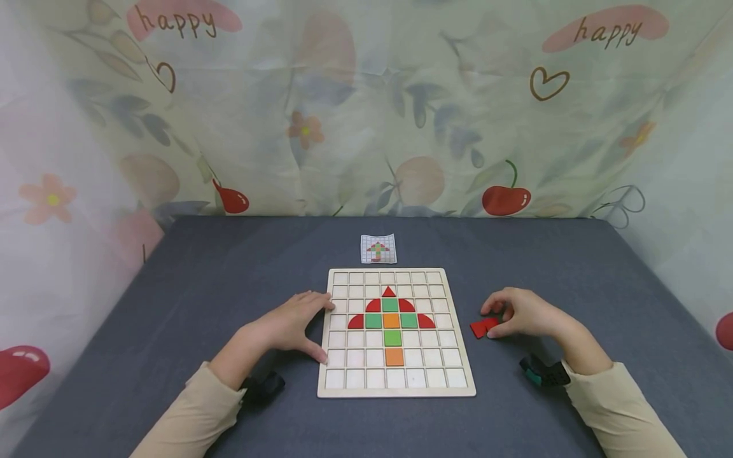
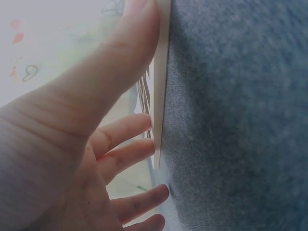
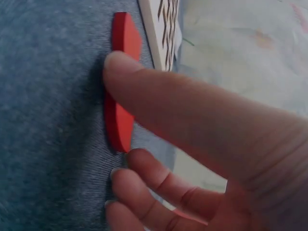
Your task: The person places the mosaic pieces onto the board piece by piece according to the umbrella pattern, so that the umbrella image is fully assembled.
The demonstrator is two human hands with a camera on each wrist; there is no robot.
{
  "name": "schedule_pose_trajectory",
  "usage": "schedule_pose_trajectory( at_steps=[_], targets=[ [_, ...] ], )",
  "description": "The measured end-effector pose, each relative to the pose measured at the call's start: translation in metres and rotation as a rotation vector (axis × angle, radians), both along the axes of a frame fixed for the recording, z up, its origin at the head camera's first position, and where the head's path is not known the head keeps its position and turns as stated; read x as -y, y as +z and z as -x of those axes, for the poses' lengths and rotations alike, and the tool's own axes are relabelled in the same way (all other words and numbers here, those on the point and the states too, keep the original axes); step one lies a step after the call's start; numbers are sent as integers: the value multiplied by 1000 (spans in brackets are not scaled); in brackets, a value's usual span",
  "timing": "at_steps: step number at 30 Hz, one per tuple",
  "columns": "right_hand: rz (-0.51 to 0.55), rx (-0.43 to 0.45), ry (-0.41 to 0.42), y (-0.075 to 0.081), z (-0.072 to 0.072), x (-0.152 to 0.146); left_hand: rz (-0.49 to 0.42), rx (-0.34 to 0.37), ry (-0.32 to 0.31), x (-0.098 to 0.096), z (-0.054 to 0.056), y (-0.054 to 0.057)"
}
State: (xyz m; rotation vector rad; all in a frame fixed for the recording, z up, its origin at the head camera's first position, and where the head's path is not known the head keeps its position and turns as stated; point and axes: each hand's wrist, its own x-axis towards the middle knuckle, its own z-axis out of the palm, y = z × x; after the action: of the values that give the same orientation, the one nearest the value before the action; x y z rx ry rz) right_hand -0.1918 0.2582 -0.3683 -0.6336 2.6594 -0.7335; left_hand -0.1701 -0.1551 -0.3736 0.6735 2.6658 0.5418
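Note:
My left hand (image 1: 289, 321) rests spread at the left edge of a pale wooden grid board (image 1: 343, 392). Its thumb (image 2: 125, 53) and some fingertips touch the rim. Coloured pieces lie in the board's middle: red curved ones and a triangle (image 1: 389, 292), green squares and orange squares (image 1: 394, 357). Right of the board, my right hand (image 1: 527, 312) has thumb and curled fingers about a flat red piece (image 3: 119, 127), the thumb against its near side and a fingertip by its end. Another red piece (image 1: 478, 329) lies against it. The thumb partly hides both.
A small printed card (image 1: 378, 249) with a coloured grid pattern lies behind the board. Dark cloth (image 1: 229, 267) covers the table, and a patterned curtain (image 1: 366, 127) hangs at its back and sides. Black devices (image 1: 544, 371) sit at both wrists.

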Motion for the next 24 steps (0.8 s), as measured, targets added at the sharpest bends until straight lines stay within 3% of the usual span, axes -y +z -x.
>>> schedule_pose_trajectory(
  at_steps=[13, 24],
  targets=[
    [16, -46, 32, -4, 1, -1, 4, -7, 3, 0, 1, -3],
    [18, -59, -23, 11, -3, 2, -8, -7, -9, 1, 1, -2]
  ],
)
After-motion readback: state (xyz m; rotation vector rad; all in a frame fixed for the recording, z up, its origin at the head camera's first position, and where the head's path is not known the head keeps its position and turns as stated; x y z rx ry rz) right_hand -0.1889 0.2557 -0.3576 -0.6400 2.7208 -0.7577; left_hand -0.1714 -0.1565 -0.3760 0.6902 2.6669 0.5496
